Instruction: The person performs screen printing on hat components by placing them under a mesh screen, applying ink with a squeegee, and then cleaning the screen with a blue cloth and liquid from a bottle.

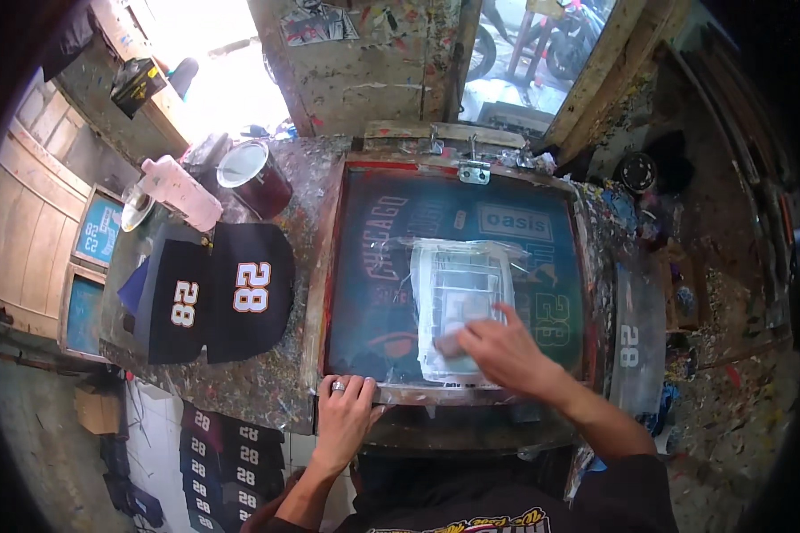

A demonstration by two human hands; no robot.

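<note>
A framed teal printing screen (pixel 373 311) with faint printed designs lies on the bench, hinged by a metal clamp (pixel 474 173) at its back. A pale, roughly rectangular patch (pixel 462 266) of paper or tape covers its middle. My right hand (pixel 498 346) is closed on a small greyish tool (pixel 449 344), blurred and partly hidden, against this patch. My left hand (pixel 347 409) grips the front edge of the screen frame with curled fingers. Left of the screen lie two dark fabric pieces (pixel 249 333) with printed white designs.
A lidded dark can (pixel 262 191) and pink bottle (pixel 182 191) stand at the back left. A clear strip (pixel 640 329) lies at the right. Printed dark pieces (pixel 231 466) lie below left. Small screens (pixel 98 231) lean at far left. Bright doorways open behind.
</note>
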